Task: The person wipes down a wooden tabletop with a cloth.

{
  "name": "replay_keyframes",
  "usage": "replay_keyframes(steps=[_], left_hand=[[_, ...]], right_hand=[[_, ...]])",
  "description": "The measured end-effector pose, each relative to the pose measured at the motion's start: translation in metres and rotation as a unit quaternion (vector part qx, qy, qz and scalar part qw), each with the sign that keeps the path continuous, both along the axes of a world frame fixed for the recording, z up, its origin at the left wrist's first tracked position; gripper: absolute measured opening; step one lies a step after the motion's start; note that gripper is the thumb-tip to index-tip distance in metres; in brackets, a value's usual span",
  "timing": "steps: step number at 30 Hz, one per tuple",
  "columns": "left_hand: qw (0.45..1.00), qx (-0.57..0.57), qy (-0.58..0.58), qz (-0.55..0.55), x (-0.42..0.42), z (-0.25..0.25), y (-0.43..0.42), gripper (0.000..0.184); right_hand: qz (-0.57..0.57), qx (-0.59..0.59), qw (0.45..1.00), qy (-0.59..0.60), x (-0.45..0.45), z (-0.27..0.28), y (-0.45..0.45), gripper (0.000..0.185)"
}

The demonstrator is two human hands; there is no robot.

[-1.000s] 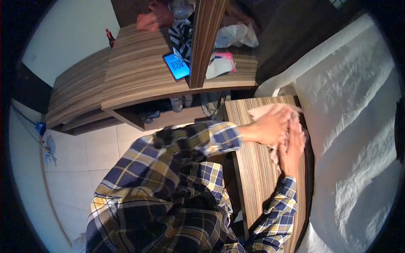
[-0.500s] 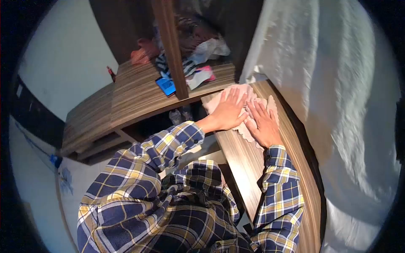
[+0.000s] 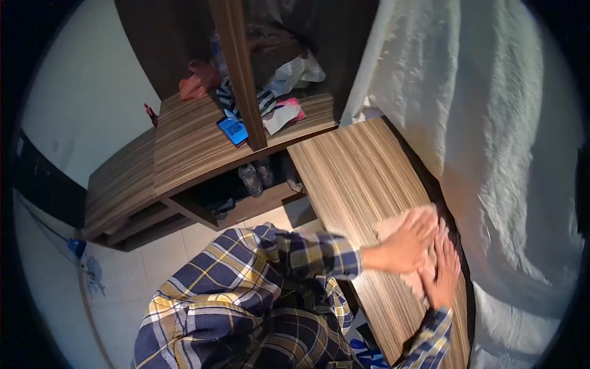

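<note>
A pale pink cloth [image 3: 391, 226] with a wavy edge lies flat on the wood-grain top [image 3: 350, 166], near its right side. My left hand [image 3: 402, 249] presses on the cloth, palm down with its fingers stretched toward the upper right. Beside it, my right hand [image 3: 444, 273] rests on the cloth's right part, its fingers pointing up. Both hands are open and partly cover the cloth, and their fingertips come close to each other.
A white curtain [image 3: 498, 184] hangs along the right edge. On the cabinet at the back are a blue packet [image 3: 233, 130], a red plastic bag [image 3: 200, 80] and a striped cloth [image 3: 267, 102]. Shoes [image 3: 251, 179] stand in the lower shelf.
Both hands and the pink cloth have moved from the far end of the wooden top toward me and to the right. The far end now shows bare wood.
</note>
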State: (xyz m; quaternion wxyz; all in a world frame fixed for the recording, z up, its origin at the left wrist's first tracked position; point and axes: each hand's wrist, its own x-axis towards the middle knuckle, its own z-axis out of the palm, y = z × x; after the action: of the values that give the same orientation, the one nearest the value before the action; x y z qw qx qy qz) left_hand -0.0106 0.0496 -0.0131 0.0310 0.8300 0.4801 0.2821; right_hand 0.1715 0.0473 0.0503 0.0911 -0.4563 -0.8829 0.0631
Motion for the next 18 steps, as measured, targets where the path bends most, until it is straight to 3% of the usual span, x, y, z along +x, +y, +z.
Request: replay_keyframes(steps=[8,14,18], left_hand=[[0.992,-0.100,-0.064,-0.047,-0.038,0.006,-0.094,0.075],[0.997,-0.080,-0.005,-0.014,-0.078,0.001,-0.070,0.078],[0.998,-0.060,0.008,0.026,-0.118,-0.005,-0.030,0.077]], right_hand=[[-0.053,-0.033,0.998,-0.024,-0.047,-0.013,-0.107,0.080],[-0.054,-0.089,0.995,0.009,-0.093,-0.016,-0.070,0.084],[0.029,-0.068,0.997,0.018,-0.122,-0.018,-0.008,0.087]])
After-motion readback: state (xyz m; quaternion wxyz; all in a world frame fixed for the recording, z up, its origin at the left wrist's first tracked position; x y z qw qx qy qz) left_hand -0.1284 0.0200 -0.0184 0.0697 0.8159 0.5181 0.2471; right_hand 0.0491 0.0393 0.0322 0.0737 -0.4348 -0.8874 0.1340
